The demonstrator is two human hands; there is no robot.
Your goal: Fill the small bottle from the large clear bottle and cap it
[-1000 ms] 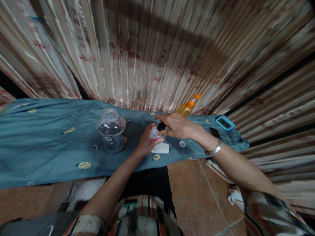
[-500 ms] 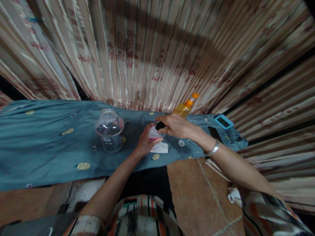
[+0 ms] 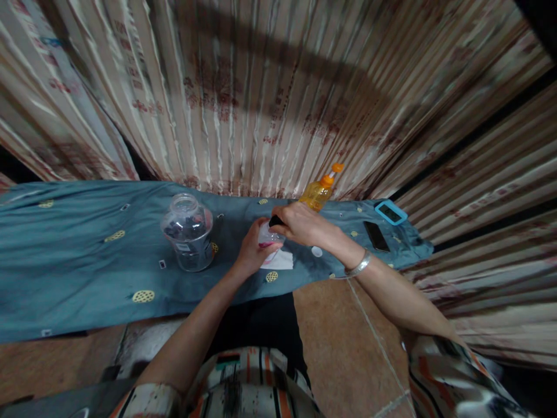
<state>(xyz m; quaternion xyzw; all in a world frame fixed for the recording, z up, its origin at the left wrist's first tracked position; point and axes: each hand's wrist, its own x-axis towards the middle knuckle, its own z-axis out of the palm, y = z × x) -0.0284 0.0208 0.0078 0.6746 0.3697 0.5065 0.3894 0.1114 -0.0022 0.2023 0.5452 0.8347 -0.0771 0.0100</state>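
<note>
My left hand (image 3: 251,252) is wrapped round a small clear container (image 3: 266,234) with a pink patch near its bottom. Over the container's mouth, my right hand (image 3: 300,223) grips a black piece (image 3: 275,221), whose kind I cannot make out; its lower end is hidden. A white tissue (image 3: 282,260) lies on the cloth just below the container. To the right of it is a small white round lid (image 3: 317,251). Behind my right hand stands a clear bottle (image 3: 317,195) of yellow liquid with an orange pump top.
A large clear plastic jar (image 3: 191,238) stands to the left on the teal patterned cloth (image 3: 96,273). At the right end lie a dark phone (image 3: 376,236) and a blue-framed device (image 3: 390,212). A pleated curtain (image 3: 243,116) hangs close behind the table.
My right hand has shifted a little left and its fingers have closed in more over the black piece. The whole view has moved slightly; my left hand keeps its hold on the container.
</note>
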